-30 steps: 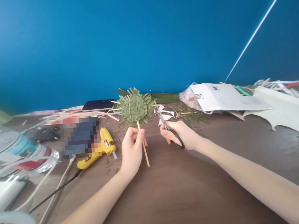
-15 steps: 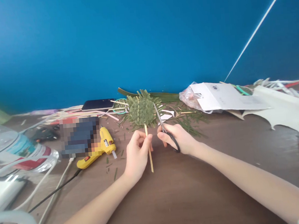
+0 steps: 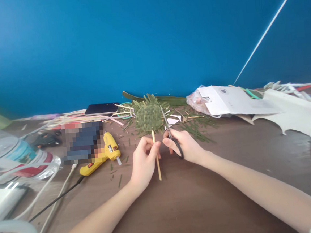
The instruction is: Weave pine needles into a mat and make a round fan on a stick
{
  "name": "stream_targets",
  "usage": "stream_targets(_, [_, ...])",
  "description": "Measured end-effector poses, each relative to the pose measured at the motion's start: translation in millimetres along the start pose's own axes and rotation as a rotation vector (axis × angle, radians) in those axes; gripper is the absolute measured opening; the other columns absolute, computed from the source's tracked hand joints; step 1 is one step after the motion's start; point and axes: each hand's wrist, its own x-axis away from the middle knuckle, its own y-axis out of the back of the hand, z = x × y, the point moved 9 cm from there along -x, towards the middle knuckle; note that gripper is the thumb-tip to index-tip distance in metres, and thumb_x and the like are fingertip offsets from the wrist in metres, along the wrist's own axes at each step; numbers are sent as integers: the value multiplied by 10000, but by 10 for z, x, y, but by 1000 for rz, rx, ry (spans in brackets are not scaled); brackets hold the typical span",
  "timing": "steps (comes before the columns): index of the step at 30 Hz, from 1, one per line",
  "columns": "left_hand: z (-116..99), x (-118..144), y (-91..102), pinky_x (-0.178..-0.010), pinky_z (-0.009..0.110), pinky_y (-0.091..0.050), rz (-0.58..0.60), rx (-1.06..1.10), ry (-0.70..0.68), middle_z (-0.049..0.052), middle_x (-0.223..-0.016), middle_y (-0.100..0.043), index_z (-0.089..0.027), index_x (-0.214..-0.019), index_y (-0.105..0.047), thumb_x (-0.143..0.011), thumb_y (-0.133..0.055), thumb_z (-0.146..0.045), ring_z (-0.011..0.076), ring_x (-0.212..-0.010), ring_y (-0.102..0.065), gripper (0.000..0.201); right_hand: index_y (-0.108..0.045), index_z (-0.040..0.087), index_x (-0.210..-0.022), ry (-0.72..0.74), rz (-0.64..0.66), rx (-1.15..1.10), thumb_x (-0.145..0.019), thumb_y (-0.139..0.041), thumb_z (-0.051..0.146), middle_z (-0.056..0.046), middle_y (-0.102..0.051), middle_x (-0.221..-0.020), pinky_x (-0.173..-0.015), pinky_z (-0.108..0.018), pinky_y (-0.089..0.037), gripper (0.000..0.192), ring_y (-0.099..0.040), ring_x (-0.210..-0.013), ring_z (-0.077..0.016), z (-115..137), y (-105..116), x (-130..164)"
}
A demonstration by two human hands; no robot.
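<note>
Left hand (image 3: 144, 162): thumb and fingers pinched on a thin wooden stick (image 3: 156, 156), held upright above the brown table (image 3: 184, 201). A round woven green leaf disc (image 3: 148, 117) sits on top of the stick, just above the left hand, with loose strip ends sticking out round its rim. Right hand (image 3: 184, 146): closed through the black handles of the scissors (image 3: 170, 133), just right of the stick; the blades point up along the disc's right edge (blade gap too small to tell). Yellow glue gun (image 3: 100, 157) lies left of the left hand, its cable running toward the table's near left edge. Green leaf clippings (image 3: 197, 127) lie scattered beyond the right hand.
</note>
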Motion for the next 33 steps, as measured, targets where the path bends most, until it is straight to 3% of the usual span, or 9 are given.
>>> stream_targets(18, [82, 100, -136, -493, 193, -414, 60, 99, 72, -55, -535, -538, -190, -698, -422, -800, -557, -384, 90, -496, -518, 257, -433, 202, -730, -4, -39, -54, -874, -440, 475, 26, -522, -526, -503, -222, -376, 309, -501, -481, -117, 6, -32, 21])
stream_targets(33, [90, 88, -131, -500, 203, -418, 64, 93, 81, -52, -539, -545, -191, -697, -415, -805, -552, -386, 96, -494, -526, 261, -441, 202, -749, -16, -49, 16, -865, -448, 495, 33, -513, -490, -509, -230, -385, 316, -509, -452, -122, 11, -14, 21])
